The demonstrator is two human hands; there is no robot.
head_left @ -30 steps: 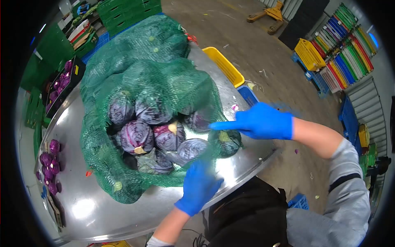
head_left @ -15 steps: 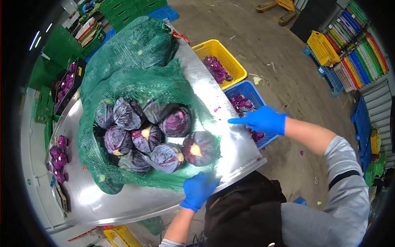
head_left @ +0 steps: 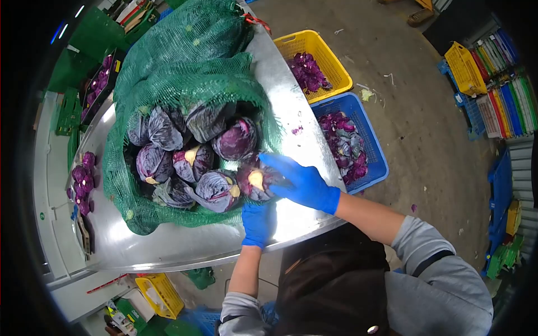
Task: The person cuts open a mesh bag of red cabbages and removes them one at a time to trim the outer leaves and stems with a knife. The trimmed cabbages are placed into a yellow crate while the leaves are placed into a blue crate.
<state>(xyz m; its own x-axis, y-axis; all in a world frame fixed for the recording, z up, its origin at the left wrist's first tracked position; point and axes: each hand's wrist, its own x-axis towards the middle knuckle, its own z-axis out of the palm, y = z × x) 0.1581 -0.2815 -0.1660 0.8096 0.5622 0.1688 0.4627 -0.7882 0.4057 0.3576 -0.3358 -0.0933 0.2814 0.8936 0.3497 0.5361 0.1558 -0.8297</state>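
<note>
Several red cabbages lie in the mouth of a green mesh sack on a metal table. My blue-gloved right hand grips the right side of the nearest cabbage, its fingers curved over the top and its thumb lower down. This cabbage's pale cut stem faces up, and its outline is slightly blurred. My left hand, also gloved in blue, is against its near side; the fingers are hidden beneath it.
Beyond the table's right edge stand a yellow crate and a blue crate, both holding purple leaves. A second full mesh sack lies at the back. Trimmed purple cabbages sit at the table's left edge.
My right hand has come from above the blue crate onto the nearest cabbage. My left hand has moved up and left to that cabbage's near side. The view has shifted.
</note>
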